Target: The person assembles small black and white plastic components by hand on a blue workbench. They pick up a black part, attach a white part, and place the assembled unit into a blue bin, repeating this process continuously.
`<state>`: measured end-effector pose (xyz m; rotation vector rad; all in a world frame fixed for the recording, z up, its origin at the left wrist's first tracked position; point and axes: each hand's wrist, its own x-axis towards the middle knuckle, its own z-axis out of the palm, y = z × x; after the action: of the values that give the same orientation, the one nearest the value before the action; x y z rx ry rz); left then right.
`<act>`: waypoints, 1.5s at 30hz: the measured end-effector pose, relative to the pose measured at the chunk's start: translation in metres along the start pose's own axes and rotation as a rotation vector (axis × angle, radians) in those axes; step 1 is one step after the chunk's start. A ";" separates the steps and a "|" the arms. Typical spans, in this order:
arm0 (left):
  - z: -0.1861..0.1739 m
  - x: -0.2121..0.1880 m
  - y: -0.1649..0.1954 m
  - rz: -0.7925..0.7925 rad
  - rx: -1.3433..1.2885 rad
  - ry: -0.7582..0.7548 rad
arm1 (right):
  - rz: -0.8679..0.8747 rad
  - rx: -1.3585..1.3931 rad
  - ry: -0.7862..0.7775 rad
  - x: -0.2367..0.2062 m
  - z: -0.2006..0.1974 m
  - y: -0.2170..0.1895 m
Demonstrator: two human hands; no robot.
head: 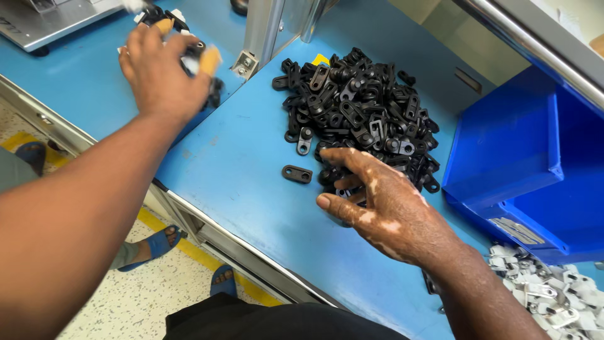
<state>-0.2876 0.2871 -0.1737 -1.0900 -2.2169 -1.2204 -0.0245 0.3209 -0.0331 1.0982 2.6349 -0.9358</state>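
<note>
Both arms bare, no sleeves or gloves. Left hand [157, 69], upper left of frame: tan finger cots on two fingertips. Right hand [384, 201], centre: bare. Blue sandals on feet, lower left; dark garment at bottom edge.

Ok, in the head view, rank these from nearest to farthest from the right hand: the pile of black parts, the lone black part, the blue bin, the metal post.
1. pile of black parts, under the right hand's fingertips
2. lone black part, just left of it
3. blue bin, off to the right
4. metal post, far back left
</note>
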 end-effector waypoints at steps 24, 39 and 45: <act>0.022 -0.073 0.170 -0.129 -0.307 -0.487 | 0.421 0.763 0.694 0.014 0.024 0.116; 0.029 -0.134 0.255 -0.045 -0.581 -0.299 | 0.165 0.867 0.813 -0.008 0.030 0.184; 0.008 -0.133 0.247 -0.049 -0.520 -0.310 | 0.232 0.858 0.665 -0.031 0.004 0.202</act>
<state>-0.0115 0.3138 -0.1304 -1.5121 -2.2059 -1.8214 0.1354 0.4091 -0.1258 2.1556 2.4241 -2.0159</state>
